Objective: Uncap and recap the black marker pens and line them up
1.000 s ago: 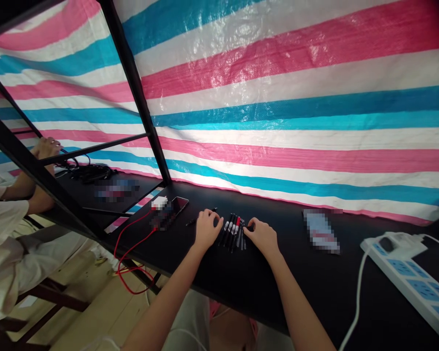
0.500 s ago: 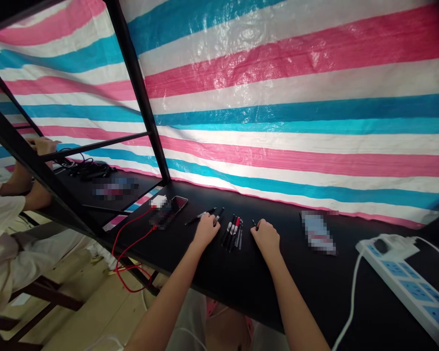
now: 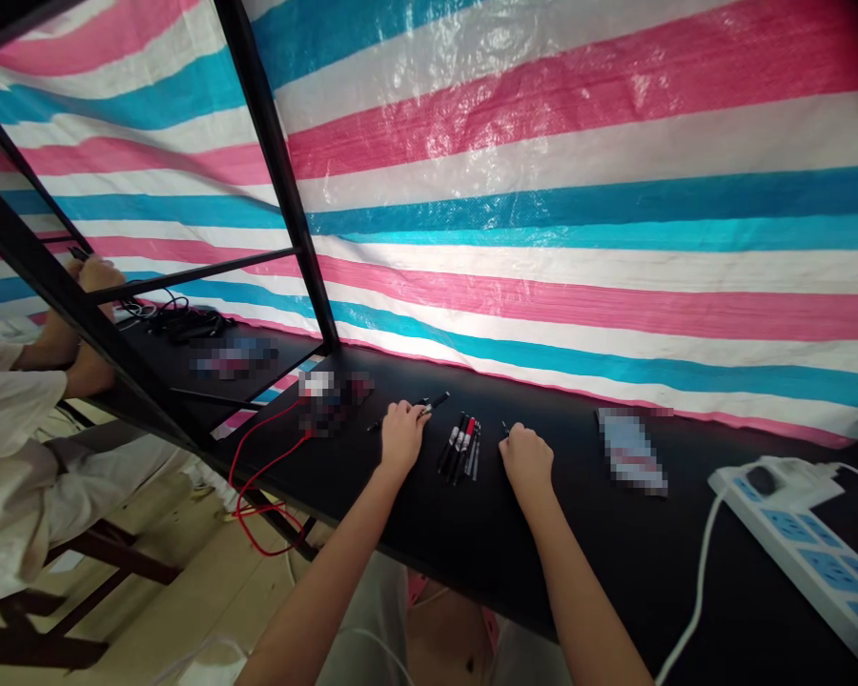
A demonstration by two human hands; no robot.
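Note:
Several pens (image 3: pixel 461 445), black with one red-capped, lie in a tight row on the black table (image 3: pixel 615 562). My left hand (image 3: pixel 401 434) rests just left of them, fingers curled around a black pen (image 3: pixel 433 403) that sticks out to the right. On the other side of the row sits my right hand (image 3: pixel 526 458), closed in a pinch on a thin dark pen (image 3: pixel 504 428) whose tip shows above the knuckles.
A white power strip (image 3: pixel 801 534) with a plug lies at the right. A blurred flat item (image 3: pixel 629 450) lies right of my hands, a blurred device with red cables (image 3: pixel 257 476) left. A seated person (image 3: pixel 21 429) works at the neighbouring table. Striped tarp behind.
Both hands have drawn apart from the row of pens, each taking one pen away. The left hand's pen now points up and right. The neighbour's hand rose.

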